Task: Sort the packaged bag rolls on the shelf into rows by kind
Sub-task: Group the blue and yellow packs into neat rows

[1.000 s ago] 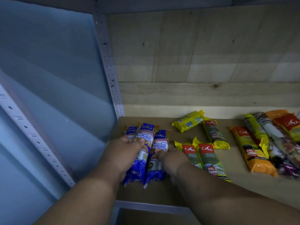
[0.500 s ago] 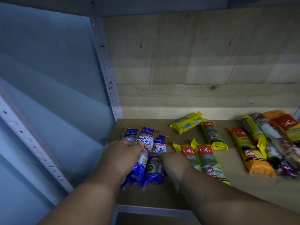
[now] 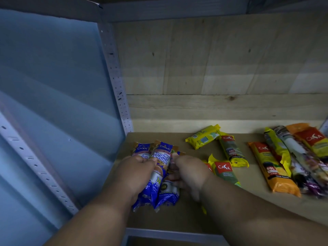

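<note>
here the blue singlet-handle rolls point(image 3: 160, 172) lie bunched at the left end of the shelf point(image 3: 195, 215), just beside the perforated upright point(image 3: 116, 82), long axes running front to back. the left hand point(image 3: 136, 173) curls round the left ones and the right hand point(image 3: 190, 172) grips the right one from its other side, so both are equally near. right of the blue rolls lie the green 25l rolls point(image 3: 225, 172), then the orange 60l roll point(image 3: 271, 167).

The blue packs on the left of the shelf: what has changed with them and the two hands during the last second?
The right hand moved left, onto the rightmost of the blue packs, covering its label and gripping it. The left hand still holds the left side of the bundle. The yellow 25L packs and the orange 60L pack lie as before.
</note>
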